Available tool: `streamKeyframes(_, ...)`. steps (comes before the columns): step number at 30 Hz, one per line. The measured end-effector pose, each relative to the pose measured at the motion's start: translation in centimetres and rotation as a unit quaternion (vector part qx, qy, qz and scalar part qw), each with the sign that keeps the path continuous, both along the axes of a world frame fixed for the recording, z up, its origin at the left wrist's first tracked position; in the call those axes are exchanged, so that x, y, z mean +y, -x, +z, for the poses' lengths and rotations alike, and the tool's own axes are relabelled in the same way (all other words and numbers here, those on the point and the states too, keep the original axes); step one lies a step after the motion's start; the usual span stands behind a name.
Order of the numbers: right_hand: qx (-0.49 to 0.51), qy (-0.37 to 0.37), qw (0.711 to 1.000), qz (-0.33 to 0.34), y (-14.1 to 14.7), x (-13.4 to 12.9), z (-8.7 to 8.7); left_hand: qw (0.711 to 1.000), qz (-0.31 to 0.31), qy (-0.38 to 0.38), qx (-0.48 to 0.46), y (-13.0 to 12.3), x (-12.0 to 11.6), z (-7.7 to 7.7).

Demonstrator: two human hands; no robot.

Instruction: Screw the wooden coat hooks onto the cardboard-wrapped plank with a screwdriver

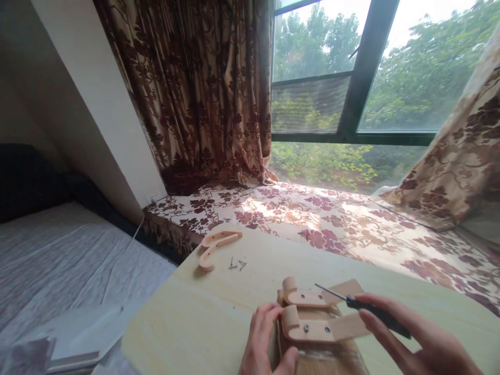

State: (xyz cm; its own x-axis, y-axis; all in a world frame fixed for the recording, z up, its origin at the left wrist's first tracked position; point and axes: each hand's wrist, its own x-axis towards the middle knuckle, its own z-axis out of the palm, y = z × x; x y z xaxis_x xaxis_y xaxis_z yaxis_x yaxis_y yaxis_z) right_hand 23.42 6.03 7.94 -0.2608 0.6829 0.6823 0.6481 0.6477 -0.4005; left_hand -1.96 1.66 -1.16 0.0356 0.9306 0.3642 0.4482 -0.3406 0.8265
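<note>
In my right hand (414, 333) is a screwdriver (375, 312) with a dark handle, pinched between thumb and fingers. Its thin shaft points left, above the pale wooden hooks. My left hand (267, 341) grips the left edge of a wooden board (312, 359) that seems to be wrapped in clear plastic. Two curved wooden hooks lie side by side across this board: a near hook (312, 329) and a far hook (304, 297). Each shows two dark screws or screw holes. The near hook's right end is close to my right fingertips.
Two more wooden hooks (219, 244) rest at the far left of the pale table (187, 317), beside several small screws (237, 264). Beyond the table is a ledge with floral cloth (324, 219) under the window. A bed (78, 250) stands to the left.
</note>
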Motion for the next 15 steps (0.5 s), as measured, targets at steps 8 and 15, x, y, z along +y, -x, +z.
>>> streamKeyframes(8,-0.033,0.015,0.999,-0.002,0.6,0.3,0.3,1.0,-0.001,0.026,-0.015,-0.5,0.5,0.7)
streamKeyframes(15,-0.015,0.022,0.999,0.019,0.2,0.7,-0.8,0.998,-0.017,0.053,0.005,-0.1,2.3,2.7)
